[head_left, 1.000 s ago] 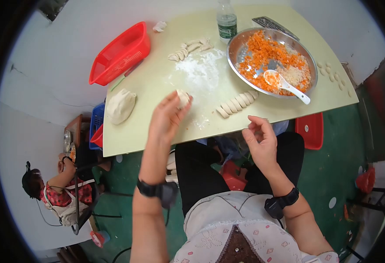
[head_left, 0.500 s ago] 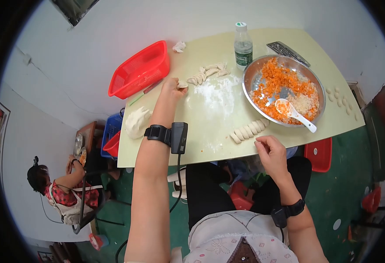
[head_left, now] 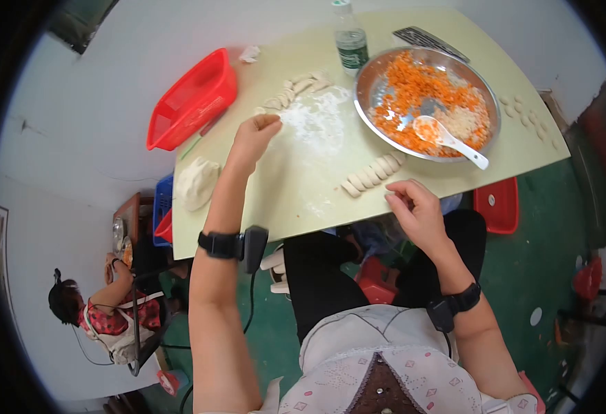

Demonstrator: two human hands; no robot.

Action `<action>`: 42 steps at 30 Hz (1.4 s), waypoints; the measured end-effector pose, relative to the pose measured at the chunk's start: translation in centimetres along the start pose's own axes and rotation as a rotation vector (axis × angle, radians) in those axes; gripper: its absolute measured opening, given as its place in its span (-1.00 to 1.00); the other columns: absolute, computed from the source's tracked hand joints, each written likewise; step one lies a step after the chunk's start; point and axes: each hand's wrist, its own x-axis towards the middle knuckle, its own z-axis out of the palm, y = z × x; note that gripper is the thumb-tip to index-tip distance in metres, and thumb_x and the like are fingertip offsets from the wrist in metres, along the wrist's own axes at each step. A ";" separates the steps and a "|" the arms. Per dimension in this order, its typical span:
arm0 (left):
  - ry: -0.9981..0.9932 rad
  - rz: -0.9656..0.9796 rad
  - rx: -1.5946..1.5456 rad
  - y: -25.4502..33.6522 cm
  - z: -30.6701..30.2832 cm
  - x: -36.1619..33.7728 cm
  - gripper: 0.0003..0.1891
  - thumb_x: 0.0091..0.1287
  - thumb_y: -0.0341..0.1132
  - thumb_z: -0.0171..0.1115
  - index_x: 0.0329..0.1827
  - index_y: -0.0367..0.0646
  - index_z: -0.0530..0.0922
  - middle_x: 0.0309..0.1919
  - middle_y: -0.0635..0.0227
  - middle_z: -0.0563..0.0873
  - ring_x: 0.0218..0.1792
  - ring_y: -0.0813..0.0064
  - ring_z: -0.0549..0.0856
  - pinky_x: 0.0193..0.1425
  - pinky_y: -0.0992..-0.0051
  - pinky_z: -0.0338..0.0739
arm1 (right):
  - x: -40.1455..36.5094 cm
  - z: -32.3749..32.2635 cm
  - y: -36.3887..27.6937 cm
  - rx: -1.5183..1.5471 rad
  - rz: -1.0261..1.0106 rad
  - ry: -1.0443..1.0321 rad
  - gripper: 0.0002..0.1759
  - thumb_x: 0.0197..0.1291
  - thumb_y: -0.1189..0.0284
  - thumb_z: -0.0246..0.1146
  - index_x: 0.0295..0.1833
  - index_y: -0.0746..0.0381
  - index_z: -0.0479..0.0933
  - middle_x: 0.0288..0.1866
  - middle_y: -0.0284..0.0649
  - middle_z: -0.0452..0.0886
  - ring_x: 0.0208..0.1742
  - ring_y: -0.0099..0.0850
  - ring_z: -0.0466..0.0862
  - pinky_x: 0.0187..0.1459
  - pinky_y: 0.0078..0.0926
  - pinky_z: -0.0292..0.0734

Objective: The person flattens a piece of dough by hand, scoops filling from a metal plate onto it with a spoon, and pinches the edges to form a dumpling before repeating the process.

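View from above, seated person at a pale worktop (head_left: pixel 282 200).

Left hand (head_left: pixel 253 134): stretched out to the far side, knuckles up and fingers curled under. It lies just short of the near end of a row of folded dumplings (head_left: pixel 296 86). Whether anything sits inside the curl cannot be told.

Right hand (head_left: pixel 416 210): at the near edge of the worktop, thumb and fingertips drawn together, close to a row of cut dough pieces (head_left: pixel 372 172). Whether they pinch anything is too small to tell. The two hands are well apart.

The dumplings lie side by side next to a patch of flour (head_left: pixel 316 121), probably so that they do not stick. The dough pieces lie nearest the body, within easy reach of the right hand.

A steel bowl (head_left: pixel 359 96) of orange filling (head_left: pixel 420 83) stands on the right. A white spoon (head_left: pixel 451 138) rests in it with its handle over the near rim, apparently ready for the right hand. A bottle (head_left: pixel 351 41) stands just behind the bowl.

On the left, a red basket (head_left: pixel 199 103) overhangs the worktop edge and a dough lump (head_left: pixel 196 183) lies near the corner, apparently kept as stock. Small discs (head_left: pixel 520 110) lie at the far right.

Another person (head_left: pixel 89 310) sits on the floor below, at lower left.
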 end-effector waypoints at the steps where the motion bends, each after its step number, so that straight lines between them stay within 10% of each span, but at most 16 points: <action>1: -0.082 0.045 0.039 0.4 0.8 -1.2 -0.65 0.14 -0.31 0.25 -0.02 -0.28 0.55 -0.17 0.25 0.64 -0.16 0.53 0.57 -0.04 0.54 0.42 | 0.0 0.0 0.0 0.044 0.032 -0.004 -0.86 0.05 0.54 0.20 -0.25 0.34 0.51 -0.50 -0.22 0.45 -0.54 -0.46 0.44 -0.46 -0.56 0.35; 8: -0.188 0.495 0.437 2.2 6.8 -10.0 -0.60 0.00 -0.39 0.33 -0.05 -0.28 0.54 -0.23 0.24 0.62 -0.21 0.41 0.57 -0.13 0.49 0.47 | -0.2 -0.1 0.0 0.033 0.035 -0.021 -0.85 0.06 0.53 0.19 -0.23 0.35 0.50 -0.48 -0.23 0.45 -0.52 -0.48 0.44 -0.44 -0.57 0.36; 27: 0.173 0.626 0.398 0.2 11.2 -11.3 -0.66 -0.14 -0.42 0.37 -0.26 -0.26 0.50 -0.42 0.18 0.57 -0.32 0.19 0.51 -0.24 0.30 0.41 | -0.5 -0.1 -0.1 0.015 0.008 -0.024 -0.82 0.03 0.56 0.21 -0.20 0.34 0.50 -0.48 -0.24 0.44 -0.55 -0.49 0.45 -0.46 -0.56 0.37; 37: -0.043 0.245 0.196 0.0 9.5 -10.1 -0.63 -0.07 -0.37 0.36 -0.16 -0.30 0.55 -0.35 0.16 0.62 -0.27 0.29 0.59 -0.11 0.42 0.49 | -0.5 -0.1 0.1 0.015 -0.004 -0.020 -0.81 0.03 0.55 0.22 -0.19 0.34 0.49 -0.47 -0.24 0.44 -0.55 -0.48 0.43 -0.46 -0.56 0.36; 42: 0.048 0.520 0.408 0.5 9.6 -10.7 -0.56 -0.10 -0.37 0.39 -0.10 -0.29 0.53 -0.34 0.19 0.61 -0.26 0.30 0.57 -0.10 0.40 0.45 | -0.6 0.0 0.2 0.010 0.001 -0.029 -0.80 0.03 0.59 0.23 -0.17 0.32 0.51 -0.46 -0.33 0.41 -0.52 -0.61 0.37 -0.44 -0.67 0.31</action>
